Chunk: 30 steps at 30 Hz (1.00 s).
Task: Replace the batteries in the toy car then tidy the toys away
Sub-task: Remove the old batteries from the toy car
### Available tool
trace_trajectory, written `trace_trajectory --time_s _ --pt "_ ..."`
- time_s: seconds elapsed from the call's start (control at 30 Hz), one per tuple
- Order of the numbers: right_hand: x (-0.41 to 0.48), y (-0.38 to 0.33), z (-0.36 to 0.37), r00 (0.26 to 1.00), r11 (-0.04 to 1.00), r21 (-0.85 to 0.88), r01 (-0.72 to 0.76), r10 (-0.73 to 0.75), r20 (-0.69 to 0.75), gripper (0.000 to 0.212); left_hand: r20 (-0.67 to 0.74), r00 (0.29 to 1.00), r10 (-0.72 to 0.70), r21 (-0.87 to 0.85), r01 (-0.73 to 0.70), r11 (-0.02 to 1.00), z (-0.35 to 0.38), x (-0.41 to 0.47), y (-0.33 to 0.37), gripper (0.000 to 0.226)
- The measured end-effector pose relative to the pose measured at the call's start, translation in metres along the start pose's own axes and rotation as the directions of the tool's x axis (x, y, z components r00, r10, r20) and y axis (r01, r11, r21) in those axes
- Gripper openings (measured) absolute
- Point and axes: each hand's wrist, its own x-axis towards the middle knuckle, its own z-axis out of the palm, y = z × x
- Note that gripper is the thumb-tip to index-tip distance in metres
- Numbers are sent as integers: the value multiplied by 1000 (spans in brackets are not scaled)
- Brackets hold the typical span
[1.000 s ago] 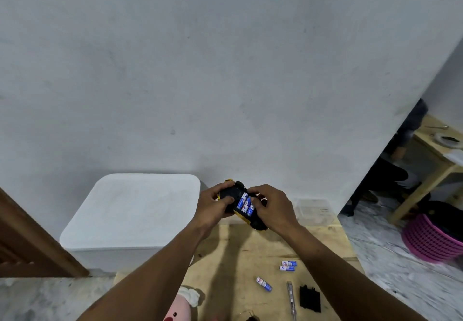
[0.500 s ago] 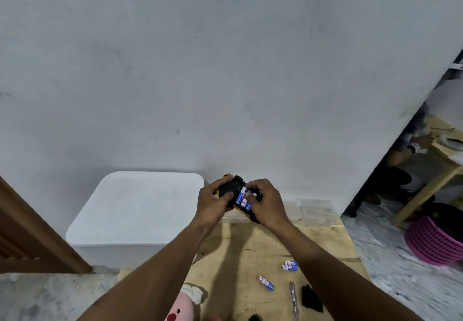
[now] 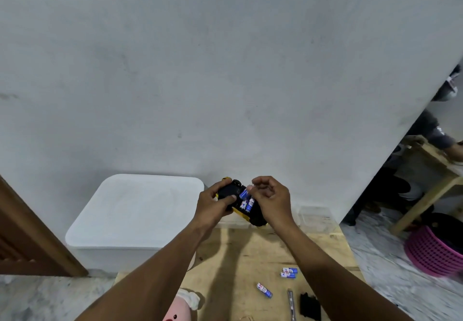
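Right hand (image 3: 271,200) lifted off batteries (image 3: 246,201), curled, grasp unclear; left hand (image 3: 213,205) grips toy car (image 3: 226,191) over table (image 3: 325,240) edge.

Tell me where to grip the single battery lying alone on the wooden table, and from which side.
Pinch the single battery across its middle, from above, closing on its two long sides. It lies flat on the wooden table, with bare wood on both sides; the screwdriver lies apart on its right.

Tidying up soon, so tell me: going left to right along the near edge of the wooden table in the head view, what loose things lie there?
pink plush toy → single battery → thin metal tool → black plastic piece
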Motion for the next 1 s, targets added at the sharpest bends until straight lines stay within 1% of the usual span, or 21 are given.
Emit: trace_trajectory --time_s 0.07,0.17,0.23,0.33,0.4,0.47,0.5,0.53,0.6,0.7,0.9,0.97,1.0 --pt "5 -9 -5 997 989 135 -68 71 -19 11 17 1000 1 49 -2 999 -3 -1 2 54" --pt "12 -21 -13 985 946 274 -172 161 60 12 21 1000 1 67 -3 998 -6 -1 2 59" --pt "17 -25 -18 970 938 252 -237 212 120 21 32 999 5 61 -7 998 -7 0 1 57" --pt "23 -25 -22 951 960 106 -258 233 201 27 49 999 -17 56 14 998 -8 1 1 52" --pt "22 -20 -25 948 980 -83 -182 197 249 24 64 997 -35 63 31 998 -8 1 2 49" --pt "20 -14 -28 949 943 -332 -4 109 297 16 70 997 -39 76 34 997 -7 1 3 48" --pt "19 -10 -28 939 910 -406 80 68 338 12 67 997 -38 81 33 996 -7 1 4 48" --pt "17 -7 -28 924 884 -444 145 40 381 13 63 997 -37 84 31 996 -7 1 4 48" --pt "16 -2 -26 898 850 -478 223 11 439 21 59 998 -30 97 24 995 -7 1 5 49" --pt "17 2 -24 883 780 -545 309 -23 468 27 57 998 -27 114 20 993 -7 0 5 49" --pt "14 0 -22 841 631 -639 440 -40 539 33 47 998 -49 132 43 990 -10 -1 3 49" --pt "13 0 -19 827 546 -674 497 -64 559 36 46 997 -57 131 51 990 -10 -1 3 48" --pt "13 0 -17 816 497 -685 533 -89 571 40 46 997 -61 130 54 990 -10 -1 3 48"
